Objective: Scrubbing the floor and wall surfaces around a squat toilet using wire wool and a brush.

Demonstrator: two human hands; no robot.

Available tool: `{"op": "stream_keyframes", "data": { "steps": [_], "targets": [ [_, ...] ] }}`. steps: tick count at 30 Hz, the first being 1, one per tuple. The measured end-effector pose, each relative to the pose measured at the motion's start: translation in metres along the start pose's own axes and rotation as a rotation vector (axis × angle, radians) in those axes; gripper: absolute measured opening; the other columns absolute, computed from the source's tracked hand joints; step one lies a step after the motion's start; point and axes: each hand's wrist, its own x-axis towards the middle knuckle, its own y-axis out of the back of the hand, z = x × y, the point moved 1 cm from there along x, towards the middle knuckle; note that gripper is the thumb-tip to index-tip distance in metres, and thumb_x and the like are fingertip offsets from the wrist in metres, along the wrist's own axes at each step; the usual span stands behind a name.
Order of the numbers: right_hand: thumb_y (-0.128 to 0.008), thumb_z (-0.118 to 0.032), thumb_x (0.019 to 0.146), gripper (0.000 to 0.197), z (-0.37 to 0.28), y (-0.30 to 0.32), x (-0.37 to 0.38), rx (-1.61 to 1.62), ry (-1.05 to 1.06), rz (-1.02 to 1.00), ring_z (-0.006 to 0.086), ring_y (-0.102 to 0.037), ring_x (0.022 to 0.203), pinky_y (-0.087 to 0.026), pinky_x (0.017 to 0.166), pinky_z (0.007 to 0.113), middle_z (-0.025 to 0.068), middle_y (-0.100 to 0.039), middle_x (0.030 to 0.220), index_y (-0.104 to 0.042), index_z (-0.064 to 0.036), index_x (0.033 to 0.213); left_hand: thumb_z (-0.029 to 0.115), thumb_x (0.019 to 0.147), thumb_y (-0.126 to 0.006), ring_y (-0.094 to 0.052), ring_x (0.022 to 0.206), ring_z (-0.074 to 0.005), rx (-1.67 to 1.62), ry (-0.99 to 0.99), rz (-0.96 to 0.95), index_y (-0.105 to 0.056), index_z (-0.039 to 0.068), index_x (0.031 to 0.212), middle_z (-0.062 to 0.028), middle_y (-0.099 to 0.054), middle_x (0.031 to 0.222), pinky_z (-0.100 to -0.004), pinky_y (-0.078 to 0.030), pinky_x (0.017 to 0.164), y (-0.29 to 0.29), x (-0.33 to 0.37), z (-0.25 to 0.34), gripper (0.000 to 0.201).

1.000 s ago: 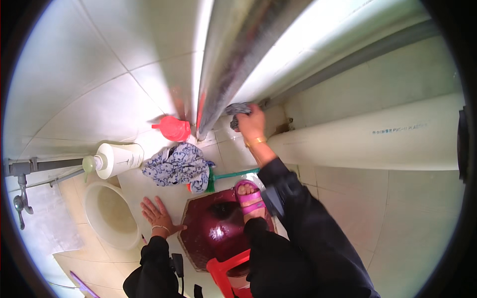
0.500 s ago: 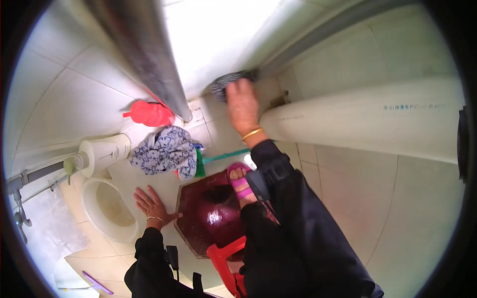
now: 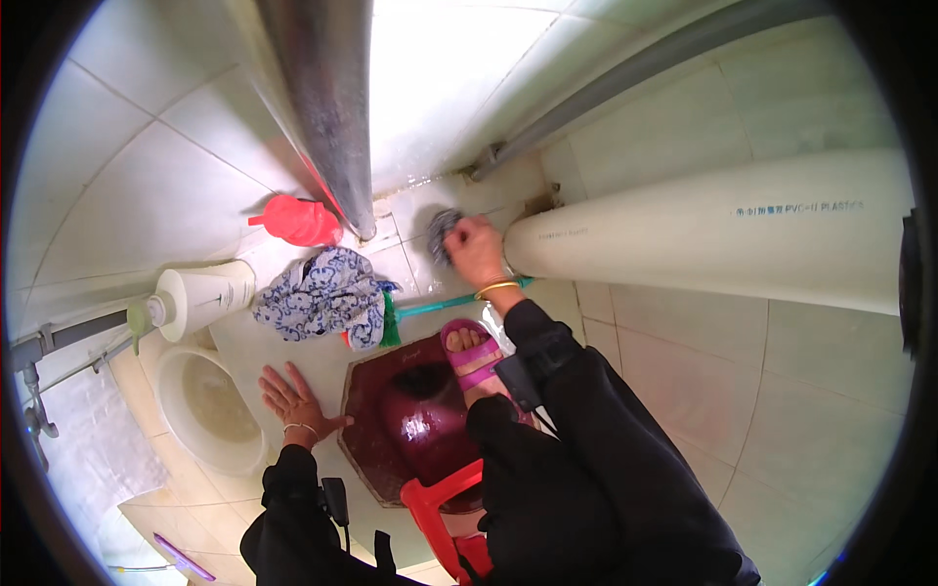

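My right hand (image 3: 476, 251) is closed round a grey scouring pad (image 3: 445, 235), pressing it on the wet tiled floor near the foot of the thick white pipe. My left hand (image 3: 291, 402) lies flat, fingers spread and holding nothing, on the light ledge between a white bucket (image 3: 164, 387) of cloudy water and a dark red squat toilet (image 3: 369, 410). Ahead of that hand a blue-and-white patterned cloth (image 3: 320, 298) lies crumpled against a green brush (image 3: 392, 322). The brush's teal handle stretches right, passing just below my right wrist.
The white pipe (image 3: 684, 230) crosses the right side. A grey metal pipe (image 3: 327, 127) rises at the far wall, with a red plastic scoop (image 3: 298, 221) by its base. A white pump bottle (image 3: 207, 298) stands left; a red plastic stool (image 3: 426, 508) is near my legs.
My right hand has drawn the scouring pad back from the base of the far wall, toward me along the floor. My left hand stays in place.
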Motion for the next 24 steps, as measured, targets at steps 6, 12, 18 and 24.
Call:
{"op": "stream_keyframes", "data": {
  "steps": [6, 12, 18, 24],
  "targets": [
    [-0.072, -0.023, 0.081, 0.03, -0.02, 0.021, 0.034, 0.414, -0.326, 0.519, 0.0328, -0.055, 0.088, -0.045, 0.076, 0.041, 0.0171, -0.057, 0.096, -0.056, 0.0, 0.091, 0.062, 0.043, -0.088, 0.024, 0.136, -0.0555, 0.005, -0.005, 0.035, 0.022, 0.0, 0.147, -0.0375, 0.025, 0.147, -0.065, 0.005, 0.11, -0.009, -0.004, -0.017, 0.163],
    [-0.08, -0.026, 0.075, 0.063, 0.05, -0.019, 0.073, -0.059, -0.322, 0.537, 0.0369, -0.051, 0.106, -0.044, 0.088, 0.047, 0.0204, -0.043, 0.123, -0.044, 0.0041, 0.118, 0.063, 0.043, -0.087, 0.023, 0.137, -0.0562, 0.032, -0.028, 0.03, 0.021, -0.001, 0.147, -0.0378, 0.025, 0.147, -0.0654, 0.005, 0.11, 0.0, 0.003, 0.008, 0.163],
    [-0.082, -0.023, 0.067, 0.063, 0.017, -0.01, 0.074, -0.061, -0.442, 0.256, 0.0405, -0.052, 0.112, -0.045, 0.094, 0.047, 0.021, -0.054, 0.118, -0.05, 0.0023, 0.115, 0.065, 0.044, -0.086, 0.024, 0.136, -0.0561, 0.023, 0.045, -0.059, 0.02, -0.001, 0.147, -0.0371, 0.025, 0.148, -0.0643, 0.005, 0.11, 0.003, -0.004, -0.004, 0.162],
    [-0.08, -0.021, 0.069, 0.048, 0.011, 0.003, 0.075, 0.065, -0.74, 0.209, 0.0411, -0.056, 0.104, -0.047, 0.089, 0.047, 0.0215, -0.059, 0.108, -0.056, -0.0015, 0.106, 0.066, 0.044, -0.086, 0.024, 0.135, -0.0573, 0.027, -0.009, -0.03, 0.022, -0.001, 0.146, -0.0375, 0.027, 0.147, -0.0647, 0.005, 0.11, -0.004, 0.001, 0.0, 0.163]
  ]
}}
